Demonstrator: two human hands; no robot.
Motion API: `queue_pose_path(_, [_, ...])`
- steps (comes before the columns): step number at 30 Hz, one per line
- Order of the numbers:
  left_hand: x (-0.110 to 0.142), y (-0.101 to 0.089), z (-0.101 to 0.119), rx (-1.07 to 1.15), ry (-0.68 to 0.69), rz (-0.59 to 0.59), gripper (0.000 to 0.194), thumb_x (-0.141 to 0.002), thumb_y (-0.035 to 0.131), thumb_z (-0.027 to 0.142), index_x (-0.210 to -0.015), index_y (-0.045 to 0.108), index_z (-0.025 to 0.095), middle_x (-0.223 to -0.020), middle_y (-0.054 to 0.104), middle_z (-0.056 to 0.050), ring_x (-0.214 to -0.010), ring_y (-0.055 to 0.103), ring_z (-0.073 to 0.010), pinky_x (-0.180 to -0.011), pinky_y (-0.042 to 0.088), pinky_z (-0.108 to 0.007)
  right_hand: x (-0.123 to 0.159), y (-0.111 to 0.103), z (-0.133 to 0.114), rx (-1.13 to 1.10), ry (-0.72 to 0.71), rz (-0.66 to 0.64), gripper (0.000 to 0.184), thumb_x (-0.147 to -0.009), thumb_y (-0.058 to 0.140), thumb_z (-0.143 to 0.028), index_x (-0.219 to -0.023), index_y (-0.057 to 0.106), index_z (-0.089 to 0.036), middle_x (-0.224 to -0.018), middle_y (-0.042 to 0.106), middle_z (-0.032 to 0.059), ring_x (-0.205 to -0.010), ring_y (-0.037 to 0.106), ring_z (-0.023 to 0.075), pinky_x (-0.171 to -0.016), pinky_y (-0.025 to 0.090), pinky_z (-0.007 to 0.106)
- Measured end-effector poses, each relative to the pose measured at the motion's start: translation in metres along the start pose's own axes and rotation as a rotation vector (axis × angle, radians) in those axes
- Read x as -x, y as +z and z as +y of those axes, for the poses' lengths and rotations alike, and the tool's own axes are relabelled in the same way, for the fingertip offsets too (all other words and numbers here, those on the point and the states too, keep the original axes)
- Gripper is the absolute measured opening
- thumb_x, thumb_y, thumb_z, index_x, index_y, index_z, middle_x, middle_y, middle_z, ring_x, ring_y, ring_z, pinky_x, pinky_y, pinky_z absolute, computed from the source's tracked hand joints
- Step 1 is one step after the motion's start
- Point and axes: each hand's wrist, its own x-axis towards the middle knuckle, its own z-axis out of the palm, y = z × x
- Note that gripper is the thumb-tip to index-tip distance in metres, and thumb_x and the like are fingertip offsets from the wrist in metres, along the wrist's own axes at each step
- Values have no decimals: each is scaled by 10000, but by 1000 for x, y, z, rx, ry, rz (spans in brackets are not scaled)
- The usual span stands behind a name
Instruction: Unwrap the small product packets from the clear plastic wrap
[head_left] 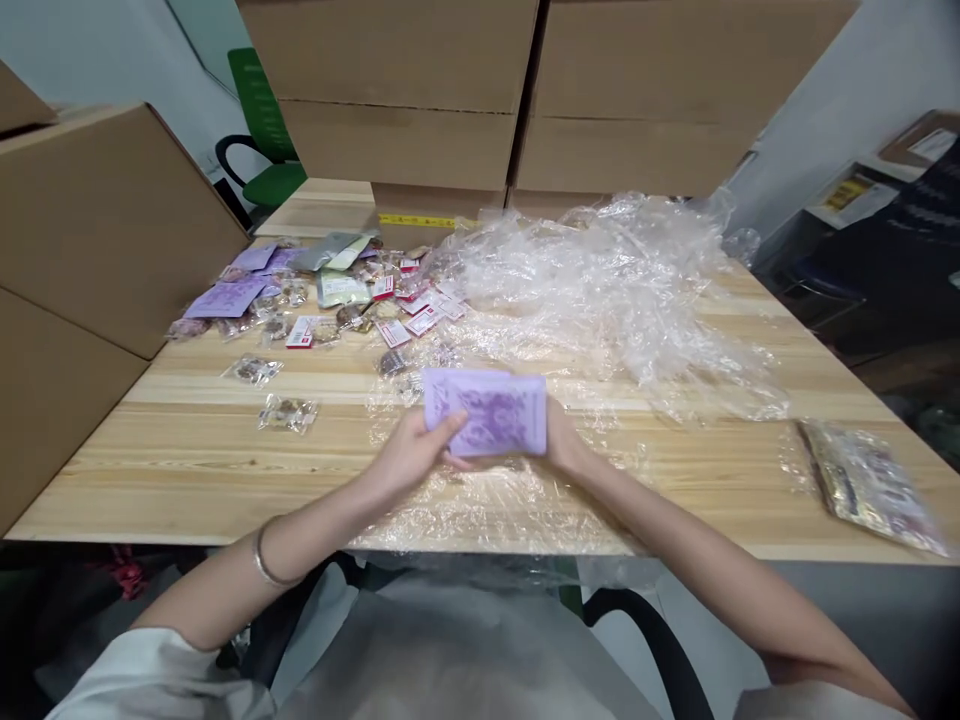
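Note:
A flat purple printed packet [495, 412] is held up above the near middle of the table, slightly blurred. My left hand [424, 445] grips its left end, thumb pressed on the front face and fingers beneath. At the packet's right end, my right hand [559, 435] is mostly hidden behind it, closed on that edge. Clear plastic wrap [480, 510] lies on the table under both hands. Just beyond the packet are a small dark item in clear wrapping [392, 362] and several red-and-white cards [424, 320].
More purple packets [225, 298] and small clear bags are heaped at the back left. Crumpled clear plastic [600, 280] covers the back right. A wrapped gold-coloured bundle [862, 480] lies at the right edge. Cardboard boxes [90, 230] border the left and back.

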Motion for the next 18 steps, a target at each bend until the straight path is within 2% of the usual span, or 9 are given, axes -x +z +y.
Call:
queue_pose_path(2, [7, 19, -16, 127, -95, -84, 509, -920, 577, 519, -1267, 617, 149, -1165, 723, -159, -939, 727, -264, -730, 646, -416, 3, -12, 6, -159, 56, 33, 670, -1021, -86, -401, -1587, 229, -229, -1285, 656, 131, -1121, 672, 259, -892, 584, 488])
queue_pose_path(4, [8, 26, -24, 80, -149, -113, 551, -931, 550, 533, -1347, 529, 173, -1181, 714, -165, -916, 736, -264, -661, 640, -390, 10, -23, 8, -345, 119, 28, 633, -1038, 62, -492, -1550, 309, -212, -1223, 674, 142, -1041, 696, 256, -851, 593, 455])
queue_pose_path(5, [8, 27, -25, -20, -149, -114, 575, -932, 538, 550, -1378, 483, 191, -1159, 720, -160, -874, 742, -263, -620, 627, -377, 14, -27, 7, -381, 138, 4, 612, -1027, 211, -550, -1527, 350, -226, -1200, 680, 136, -1013, 696, 264, -842, 591, 456])
queue_pose_path(7, [9, 25, -22, -359, -83, -70, 641, -913, 542, 592, -1410, 420, 206, -1092, 733, -152, -822, 744, -282, -603, 599, -380, 25, -31, 2, -257, 130, -38, 641, -950, 479, -585, -1493, 408, -251, -1178, 680, 129, -1016, 674, 299, -858, 571, 494])
queue_pose_path(10, [17, 14, -14, -961, 28, 43, 771, -891, 546, 637, -1455, 371, 140, -972, 742, -156, -842, 731, -340, -684, 564, -415, 43, -37, -6, 67, 24, 14, 632, -922, 567, -552, -1460, 457, -239, -1233, 646, 148, -1151, 599, 354, -965, 498, 563])
queue_pose_path(12, [26, -5, -11, -1208, 101, 89, 764, -927, 499, 618, -1490, 340, 125, -972, 739, -150, -870, 722, -342, -714, 542, -407, 61, -47, -2, 168, -50, 58, 560, -967, 514, -508, -1458, 454, -245, -1308, 614, 141, -1228, 560, 347, -1021, 464, 571])
queue_pose_path(14, [36, -35, -12, -1321, 280, 93, 602, -988, 434, 535, -1477, 394, 187, -1082, 718, -137, -949, 700, -307, -749, 525, -375, 87, -65, 12, 207, -85, 58, 505, -1003, 466, -448, -1472, 431, -266, -1358, 595, 121, -1231, 575, 317, -997, 498, 537])
queue_pose_path(16, [45, -73, -16, -1415, 511, 37, 417, -1028, 382, 403, -1370, 535, 219, -1106, 692, -129, -957, 669, -274, -767, 502, -361, 117, -86, 35, 264, -67, 44, 487, -1013, 452, -396, -1482, 422, -268, -1334, 615, 114, -1125, 645, 290, -866, 572, 470])
queue_pose_path(18, [51, -109, -19, -1521, 648, -38, 399, -1028, 335, 232, -1360, 557, 237, -1108, 685, -127, -979, 639, -269, -801, 481, -376, 146, -103, 60, 448, -2, 77, 481, -1005, 465, -385, -1466, 463, -248, -1270, 648, 127, -950, 698, 292, -713, 584, 439])
